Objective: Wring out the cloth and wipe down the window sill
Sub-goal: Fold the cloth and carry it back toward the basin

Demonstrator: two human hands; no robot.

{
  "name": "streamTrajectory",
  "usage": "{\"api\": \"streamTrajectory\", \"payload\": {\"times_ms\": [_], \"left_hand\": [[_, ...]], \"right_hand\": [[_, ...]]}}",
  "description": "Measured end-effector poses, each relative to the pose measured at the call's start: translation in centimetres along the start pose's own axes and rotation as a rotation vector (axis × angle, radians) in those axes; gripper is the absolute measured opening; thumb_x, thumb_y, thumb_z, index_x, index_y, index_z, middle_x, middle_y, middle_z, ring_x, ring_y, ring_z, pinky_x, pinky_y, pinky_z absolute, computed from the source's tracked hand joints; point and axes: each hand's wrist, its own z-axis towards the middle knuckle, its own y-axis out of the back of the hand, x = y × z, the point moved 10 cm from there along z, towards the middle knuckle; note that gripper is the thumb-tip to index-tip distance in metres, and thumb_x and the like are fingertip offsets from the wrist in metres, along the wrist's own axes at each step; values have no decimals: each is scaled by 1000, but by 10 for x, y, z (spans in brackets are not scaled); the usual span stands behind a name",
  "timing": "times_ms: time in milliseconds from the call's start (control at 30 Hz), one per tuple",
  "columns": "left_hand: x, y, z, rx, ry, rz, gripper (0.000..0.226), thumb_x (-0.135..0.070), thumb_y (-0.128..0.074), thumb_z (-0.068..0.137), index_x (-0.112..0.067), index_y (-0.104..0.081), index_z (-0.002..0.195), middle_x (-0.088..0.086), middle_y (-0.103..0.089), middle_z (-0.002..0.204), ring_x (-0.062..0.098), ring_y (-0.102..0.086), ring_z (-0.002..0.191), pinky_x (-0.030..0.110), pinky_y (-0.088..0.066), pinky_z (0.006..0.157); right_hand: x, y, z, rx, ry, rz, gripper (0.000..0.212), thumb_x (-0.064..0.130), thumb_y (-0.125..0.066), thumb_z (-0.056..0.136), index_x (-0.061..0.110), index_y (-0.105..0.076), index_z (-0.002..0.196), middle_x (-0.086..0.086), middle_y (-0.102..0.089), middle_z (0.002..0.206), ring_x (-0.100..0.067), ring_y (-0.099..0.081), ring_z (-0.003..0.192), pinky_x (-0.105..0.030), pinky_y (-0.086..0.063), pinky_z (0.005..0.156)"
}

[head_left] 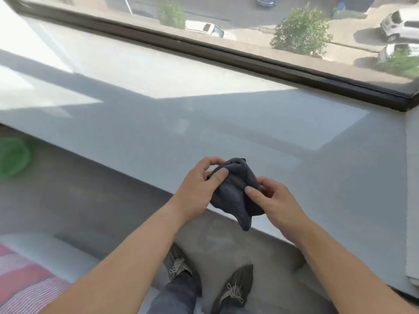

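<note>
Here the left hand (199,184) and right hand (275,203) pinch the bunched dark cloth (235,193) above the window sill's (204,137) near edge; wringing seems finished, and wiping next calls for laying it flat.

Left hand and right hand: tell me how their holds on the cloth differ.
The left hand grips the bunched upper end of the dark cloth; the right hand pinches its right side, lower down. The left hand's fingers curl over the cloth's top, while the right hand's fingers curl behind its edge. Both press a thumb onto the cloth's near face and hold it above the front edge of the window sill.
</note>
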Motion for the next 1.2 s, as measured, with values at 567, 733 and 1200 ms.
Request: {"api": "streamTrajectory", "payload": {"times_ms": [567, 733, 1200], "left_hand": [[21, 483, -154, -550, 33, -649, 32, -31, -74, 86, -20, -52, 65, 6, -59, 75, 19, -56, 69, 29, -45, 61], [36, 602, -194, -692, -22, -850, 34, -34, -74, 78, -10, -55, 92, 11, -62, 86, 24, -60, 81, 32, -49, 65], [77, 964, -216, -1052, -56, -899, 25, -32, -74, 75, -16, -55, 76, 11, -59, 83, 25, -53, 85, 36, -42, 71]], "right_hand": [[173, -519, 84, 725, -236, -89, 40, 33, -66, 90, 0, -72, 111, -25, -71, 116, -42, -67, 108, -51, -49, 98], [194, -666, 87, 1011, -313, -65, 58, 40, -58, 92, -5, -61, 128, -35, -57, 132, -46, -58, 119, -57, -39, 110], [268, -1014, 202, 1202, -438, -222, 56, 47, -58, 94, 7, -60, 134, -18, -65, 132, -36, -63, 120, -50, -51, 97]]}}
